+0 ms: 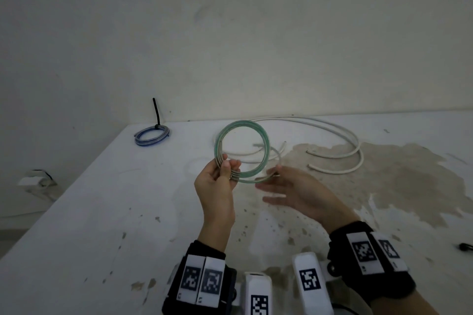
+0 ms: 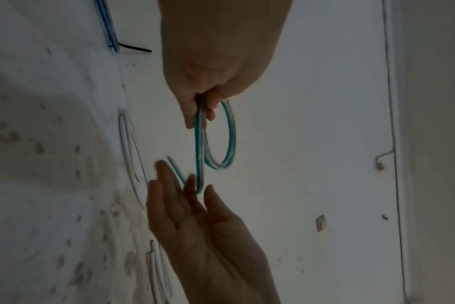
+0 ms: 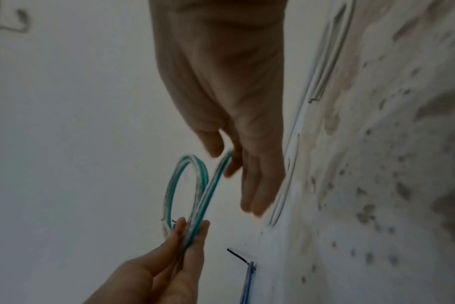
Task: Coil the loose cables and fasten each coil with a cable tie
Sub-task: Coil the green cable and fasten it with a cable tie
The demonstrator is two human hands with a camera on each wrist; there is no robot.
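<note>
A green-striped clear cable is wound into a round coil of several turns and held up above the white table. My left hand pinches the turns together at the coil's lower left, thumb in front. My right hand is at the lower right of the coil. In the right wrist view its thumb and forefinger pinch the cable's last loose stretch, the other fingers straight. The left wrist view shows that stretch bending round between those fingers. The right hand is motion-blurred.
A blue cable coil bound by a black cable tie lies at the table's far left corner. A long loose white cable sprawls across the far right, over a brown stain. A small black object lies at the right edge.
</note>
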